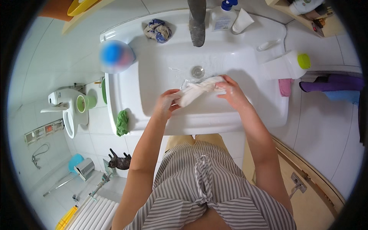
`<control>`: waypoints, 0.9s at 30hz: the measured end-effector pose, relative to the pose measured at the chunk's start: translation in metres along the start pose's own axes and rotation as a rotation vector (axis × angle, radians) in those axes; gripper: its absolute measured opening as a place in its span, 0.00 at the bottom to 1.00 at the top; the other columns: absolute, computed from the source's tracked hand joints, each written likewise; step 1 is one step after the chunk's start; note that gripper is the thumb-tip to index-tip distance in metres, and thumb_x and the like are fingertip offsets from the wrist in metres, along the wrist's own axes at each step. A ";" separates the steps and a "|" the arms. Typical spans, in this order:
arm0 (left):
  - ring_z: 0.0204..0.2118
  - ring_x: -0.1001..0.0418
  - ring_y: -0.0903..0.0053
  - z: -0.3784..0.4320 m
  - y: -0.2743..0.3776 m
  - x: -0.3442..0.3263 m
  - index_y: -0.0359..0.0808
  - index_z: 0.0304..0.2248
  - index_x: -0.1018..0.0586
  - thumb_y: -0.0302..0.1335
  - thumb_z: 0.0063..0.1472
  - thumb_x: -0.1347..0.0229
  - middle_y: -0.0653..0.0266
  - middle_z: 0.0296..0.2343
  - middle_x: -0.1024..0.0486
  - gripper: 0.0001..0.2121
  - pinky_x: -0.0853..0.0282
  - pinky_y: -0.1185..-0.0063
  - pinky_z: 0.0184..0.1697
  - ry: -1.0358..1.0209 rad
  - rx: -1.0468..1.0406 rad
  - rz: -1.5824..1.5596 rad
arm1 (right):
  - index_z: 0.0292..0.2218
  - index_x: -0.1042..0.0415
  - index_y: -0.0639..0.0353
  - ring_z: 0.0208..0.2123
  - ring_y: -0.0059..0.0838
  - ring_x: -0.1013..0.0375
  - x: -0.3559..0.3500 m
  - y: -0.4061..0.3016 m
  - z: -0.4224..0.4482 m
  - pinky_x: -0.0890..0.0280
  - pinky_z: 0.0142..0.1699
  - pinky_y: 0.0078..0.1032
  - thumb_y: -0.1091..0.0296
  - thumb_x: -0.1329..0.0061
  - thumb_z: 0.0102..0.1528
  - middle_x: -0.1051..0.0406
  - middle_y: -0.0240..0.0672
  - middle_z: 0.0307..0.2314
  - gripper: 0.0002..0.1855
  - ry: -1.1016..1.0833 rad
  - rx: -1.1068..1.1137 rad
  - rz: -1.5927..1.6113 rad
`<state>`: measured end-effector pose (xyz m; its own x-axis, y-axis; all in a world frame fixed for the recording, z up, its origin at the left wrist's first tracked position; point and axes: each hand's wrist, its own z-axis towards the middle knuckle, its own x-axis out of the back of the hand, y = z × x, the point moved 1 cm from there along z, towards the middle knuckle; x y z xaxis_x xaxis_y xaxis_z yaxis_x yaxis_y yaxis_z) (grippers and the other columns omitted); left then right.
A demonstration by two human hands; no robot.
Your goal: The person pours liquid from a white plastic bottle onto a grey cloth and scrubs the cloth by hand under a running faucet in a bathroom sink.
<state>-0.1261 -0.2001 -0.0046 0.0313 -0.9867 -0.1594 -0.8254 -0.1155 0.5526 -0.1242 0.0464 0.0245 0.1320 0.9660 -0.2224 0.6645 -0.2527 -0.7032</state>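
Observation:
A wet white cloth, bunched lengthwise and slightly twisted, stretches between my two hands over the white sink basin. My left hand grips its lower left end. At the upper right end, my right hand holds the cloth between thumb and fingers. The metal drain lies just beyond the cloth, with a little water around it. Above the basin's far side hangs the faucet. What the cloth is exactly, I cannot tell.
On the sink's rim are a crumpled blue-and-beige cloth, a pump bottle, a white tube, a green cloth, a pink cloth and a green-capped container. A dark cat lies on the floor at left.

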 end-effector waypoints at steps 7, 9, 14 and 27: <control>0.35 0.31 0.68 0.022 0.015 -0.074 0.38 0.41 0.32 0.47 0.57 0.55 0.56 0.35 0.30 0.21 0.34 0.68 0.40 -0.532 0.044 -0.719 | 0.37 0.35 0.62 0.39 0.32 0.37 -0.063 -0.004 -0.031 0.41 0.45 0.26 0.70 0.57 0.45 0.37 0.37 0.32 0.14 -0.083 0.703 -0.330; 0.36 0.31 0.69 0.055 0.009 -0.066 0.39 0.40 0.32 0.47 0.57 0.55 0.56 0.35 0.30 0.20 0.34 0.69 0.40 -0.800 -0.041 -0.880 | 0.33 0.35 0.63 0.39 0.30 0.38 -0.095 -0.008 -0.061 0.40 0.42 0.27 0.69 0.58 0.45 0.36 0.38 0.33 0.11 0.091 0.977 -0.715; 0.33 0.30 0.72 0.035 0.005 -0.120 0.39 0.34 0.30 0.35 0.56 0.54 0.61 0.31 0.29 0.10 0.32 0.72 0.38 -0.524 -0.084 -0.932 | 0.31 0.35 0.63 0.31 0.31 0.35 -0.052 -0.004 0.032 0.38 0.36 0.28 0.68 0.53 0.44 0.33 0.40 0.27 0.12 0.500 0.743 -0.798; 0.34 0.32 0.74 0.051 0.014 -0.074 0.43 0.32 0.32 0.39 0.57 0.60 0.64 0.31 0.31 0.11 0.37 0.70 0.40 -0.331 -0.127 -0.949 | 0.25 0.30 0.56 0.32 0.43 0.32 -0.073 0.033 0.040 0.37 0.36 0.36 0.59 0.56 0.48 0.31 0.41 0.28 0.10 0.294 0.693 -0.625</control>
<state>-0.1689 -0.1233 -0.0269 0.4693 -0.4022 -0.7862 -0.4741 -0.8658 0.1599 -0.1415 -0.0344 -0.0095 0.1438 0.8879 0.4369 0.1101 0.4244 -0.8988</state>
